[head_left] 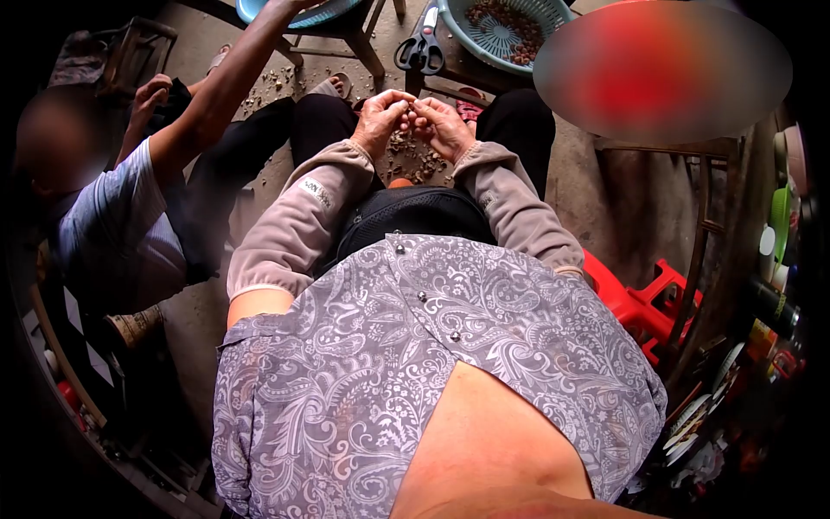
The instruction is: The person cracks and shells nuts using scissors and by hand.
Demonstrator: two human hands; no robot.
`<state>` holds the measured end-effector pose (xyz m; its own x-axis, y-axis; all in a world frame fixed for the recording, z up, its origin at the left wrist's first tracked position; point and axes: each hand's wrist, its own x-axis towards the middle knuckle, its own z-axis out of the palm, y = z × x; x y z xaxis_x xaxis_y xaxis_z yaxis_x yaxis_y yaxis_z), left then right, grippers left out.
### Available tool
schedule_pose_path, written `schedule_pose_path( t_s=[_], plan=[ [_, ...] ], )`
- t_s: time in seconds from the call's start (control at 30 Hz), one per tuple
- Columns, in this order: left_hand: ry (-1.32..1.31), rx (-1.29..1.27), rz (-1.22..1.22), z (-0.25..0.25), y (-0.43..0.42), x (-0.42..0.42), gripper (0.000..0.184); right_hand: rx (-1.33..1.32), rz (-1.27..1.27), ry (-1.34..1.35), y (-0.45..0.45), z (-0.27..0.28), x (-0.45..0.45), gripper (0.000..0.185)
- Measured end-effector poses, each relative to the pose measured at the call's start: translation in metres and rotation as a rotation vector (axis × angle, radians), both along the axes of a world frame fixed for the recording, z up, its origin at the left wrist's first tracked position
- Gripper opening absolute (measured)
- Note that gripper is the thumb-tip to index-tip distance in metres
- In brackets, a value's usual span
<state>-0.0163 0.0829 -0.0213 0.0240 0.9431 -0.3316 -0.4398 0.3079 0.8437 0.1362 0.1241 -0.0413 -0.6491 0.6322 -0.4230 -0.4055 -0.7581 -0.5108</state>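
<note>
My left hand (379, 122) and my right hand (443, 126) meet above my lap, fingertips almost touching. Both are closed in a pinch, thumbs against the fingers. Whatever is between the fingertips is too small to make out. Pale bits of shell (413, 161) lie on the floor below them, between my knees. Ahead and to the right, a light-blue slotted basket (456, 36) holds many small reddish-brown kernels (519, 39). Black-handled scissors (421, 52) lie beside it on a wooden stool.
At the left sits another person (121, 208), one arm reaching toward a blue basin (320, 16) on a chair. More shell bits (275, 86) are scattered on the floor there. A red plastic stool (648, 298) stands by a wooden frame (705, 199) at my right.
</note>
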Motion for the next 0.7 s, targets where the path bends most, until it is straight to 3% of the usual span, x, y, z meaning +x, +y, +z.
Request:
schedule_pose_path(
  t_s=[0.13,0.2,0.47,0.57,0.7],
  plan=[
    [0.033,-0.004,0.016,-0.006,0.000,0.000,0.012,0.087,0.026,-0.089,-0.001,0.000,0.001,0.012],
    [0.337,0.083,0.018,-0.010,0.000,0.005,0.011,0.149,0.037,-0.171,-0.002,-0.002,0.001,0.013],
    [0.865,0.249,-0.110,-0.007,0.001,0.004,0.012,0.428,0.058,-0.530,0.001,-0.009,0.005,0.016],
    [0.757,0.057,-0.275,-0.007,0.005,-0.004,0.013,0.423,0.082,-0.519,0.000,-0.010,0.005,0.017],
    [0.841,0.073,-0.314,-0.003,0.003,-0.004,0.012,0.566,0.153,-0.623,0.000,-0.010,0.004,0.017]
  ],
)
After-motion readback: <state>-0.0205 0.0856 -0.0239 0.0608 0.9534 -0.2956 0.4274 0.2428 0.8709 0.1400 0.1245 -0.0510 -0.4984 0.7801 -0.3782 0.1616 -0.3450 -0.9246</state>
